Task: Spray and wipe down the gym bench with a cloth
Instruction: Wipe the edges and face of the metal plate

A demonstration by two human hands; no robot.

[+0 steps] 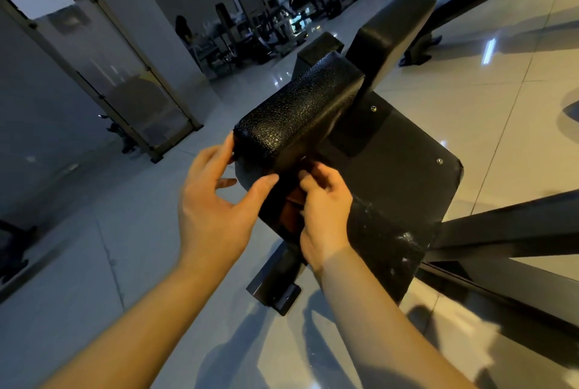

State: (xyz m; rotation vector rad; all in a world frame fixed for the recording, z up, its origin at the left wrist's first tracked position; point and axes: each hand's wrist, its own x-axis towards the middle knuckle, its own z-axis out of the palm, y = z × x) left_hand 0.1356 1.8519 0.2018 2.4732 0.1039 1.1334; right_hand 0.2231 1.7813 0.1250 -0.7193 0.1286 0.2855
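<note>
The gym bench is black. Its textured pad [297,115] sticks out toward me, a flat seat pad [398,178] lies to its right, and an upright pad [388,34] stands behind. My left hand [216,200] is spread open, fingertips and thumb touching the textured pad's near end. My right hand [326,200] is curled just below that end, its fingers pinched on a dark reddish-brown piece that looks like a cloth [291,203], mostly hidden in shadow. No spray bottle is in view.
The bench's black steel foot [275,291] rests on glossy floor tiles. Dark frame bars [501,232] run off to the right. An arched mirror [103,75] leans on the wall at left. More gym machines [282,21] stand far behind.
</note>
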